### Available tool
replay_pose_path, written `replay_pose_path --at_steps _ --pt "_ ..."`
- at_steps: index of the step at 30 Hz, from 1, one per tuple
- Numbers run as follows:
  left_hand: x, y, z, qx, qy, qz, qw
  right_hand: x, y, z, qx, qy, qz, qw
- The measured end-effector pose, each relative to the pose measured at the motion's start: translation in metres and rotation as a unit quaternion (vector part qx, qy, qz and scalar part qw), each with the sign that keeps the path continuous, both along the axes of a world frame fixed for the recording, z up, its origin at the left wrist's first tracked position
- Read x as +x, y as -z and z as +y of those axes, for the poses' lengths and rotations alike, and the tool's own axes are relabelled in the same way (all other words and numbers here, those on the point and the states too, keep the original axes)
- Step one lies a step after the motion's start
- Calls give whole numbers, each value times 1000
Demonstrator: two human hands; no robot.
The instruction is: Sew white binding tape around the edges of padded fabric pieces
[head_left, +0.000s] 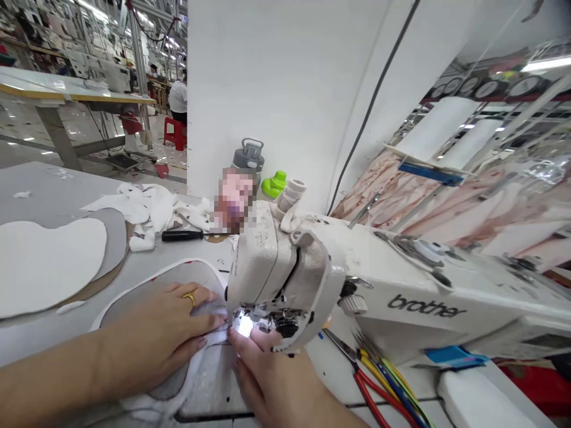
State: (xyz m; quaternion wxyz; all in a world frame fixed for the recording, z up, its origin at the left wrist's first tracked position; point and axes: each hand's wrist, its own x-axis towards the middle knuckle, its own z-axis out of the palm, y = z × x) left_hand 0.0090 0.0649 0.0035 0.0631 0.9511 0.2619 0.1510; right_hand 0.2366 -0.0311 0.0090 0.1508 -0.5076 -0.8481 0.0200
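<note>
My left hand (165,333), with a gold ring, lies flat with fingers stretched out on a grey fabric piece edged in white (178,279), pressing it to the table just left of the needle. My right hand (272,374) rests below the head of the white Brother sewing machine (312,267). Its fingers lie flat on the fabric's white edge, fingertips at the lit presser foot (245,324). Neither hand grips anything.
A stack of white and grey cut pieces (49,261) lies at the left. White scraps (147,208) and a black-handled tool (181,236) lie behind. Red-handled scissors and pens (379,380) sit at the right. A grey bottle (248,156) stands by the wall. A person sits far back.
</note>
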Motion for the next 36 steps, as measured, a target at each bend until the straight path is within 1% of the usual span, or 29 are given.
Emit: replay_pose_path --at_steps 4,8,11,14,18,21,24,26,30,32,36 --pt "3 -6 -6 9 3 6 1000 0 1 0 -10 8 -27 1000" --pt "6 -8 -8 16 -14 16 1000 0 2 -1 17 4 -17 1000" --pt "8 -6 -10 26 -34 28 999 -1 3 0 39 10 -12 999" --pt "7 0 -11 34 -26 7 999 -1 3 0 25 13 -16 999" --pt "2 3 -8 13 -15 -15 1000 -1 1 -1 1 23 -23 999" --pt "-1 -2 -6 -9 -6 -2 1000 0 0 -1 2 21 -26 999" --pt "0 -6 -8 -17 -10 11 1000 1 -2 -1 0 -3 -25 1000" --pt "2 -6 -12 -27 -21 18 999 2 -2 0 -5 -12 -25 1000" --pt "6 -3 -20 -33 -42 25 998 2 0 -1 -19 5 -50 999" --pt "8 -3 -22 -35 -45 30 998 2 1 -2 -7 3 -46 999" --pt "12 1 -28 -30 -76 31 996 0 2 -3 16 5 -37 999"
